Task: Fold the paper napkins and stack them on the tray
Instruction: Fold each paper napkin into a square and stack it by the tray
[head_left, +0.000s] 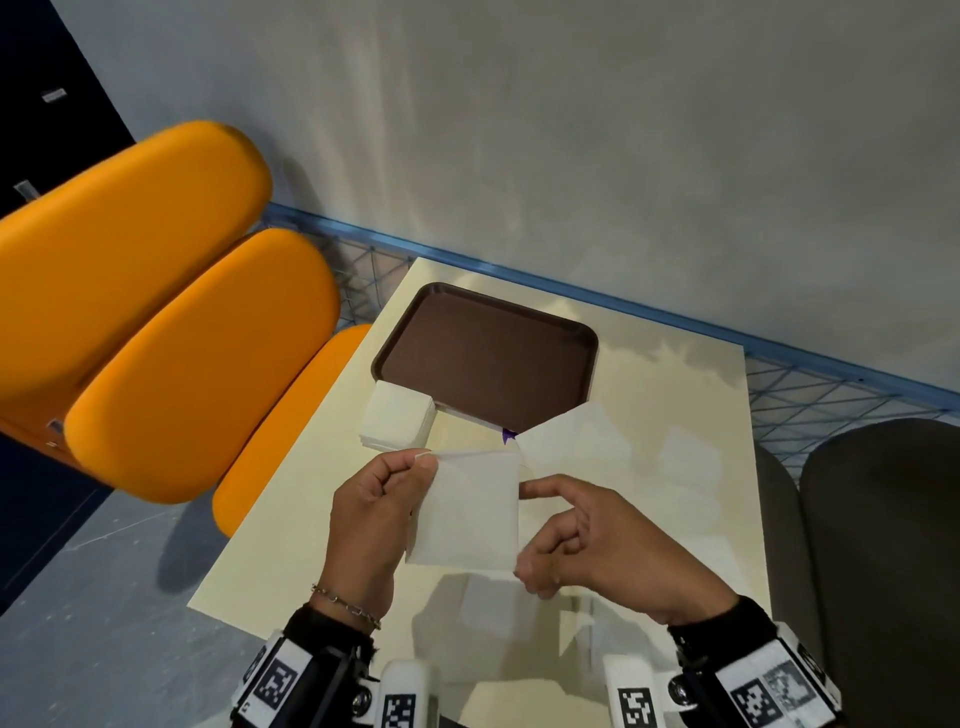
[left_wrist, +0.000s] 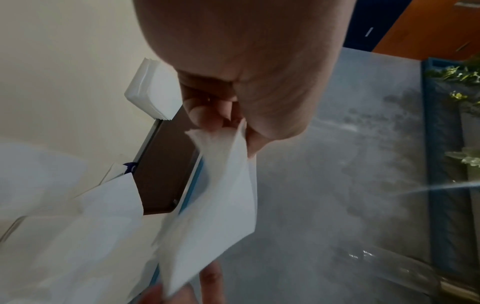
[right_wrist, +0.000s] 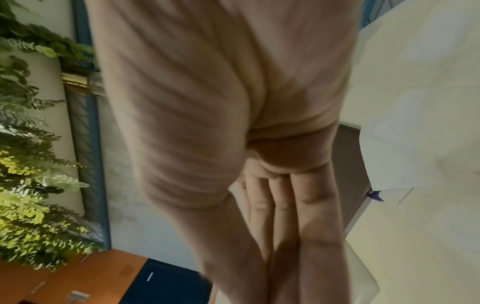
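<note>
I hold a white paper napkin (head_left: 467, 509) (left_wrist: 218, 197) up over the cream table (head_left: 675, 519). My left hand (head_left: 421, 460) (left_wrist: 233, 127) pinches its upper left corner between thumb and forefinger. At the napkin's right edge, my right hand (head_left: 525, 532) has its thumb at the lower corner and its forefinger at the upper one; the left wrist view shows its fingers (left_wrist: 210, 277) pinching that lower corner. The brown tray (head_left: 488, 353) (left_wrist: 161, 164) (right_wrist: 350, 164) holds nothing inside. A stack of napkins (head_left: 397, 421) (left_wrist: 153, 94) sits at its near left corner. Another napkin (head_left: 576, 436) (right_wrist: 415, 144) lies flat over its near right corner.
Orange chairs (head_left: 171, 322) stand close on the left, and a dark grey chair (head_left: 883, 545) on the right. A blue wire frame (head_left: 571, 296) runs along the grey wall behind the table. A small purple scrap (head_left: 508, 435) shows at the tray's near edge.
</note>
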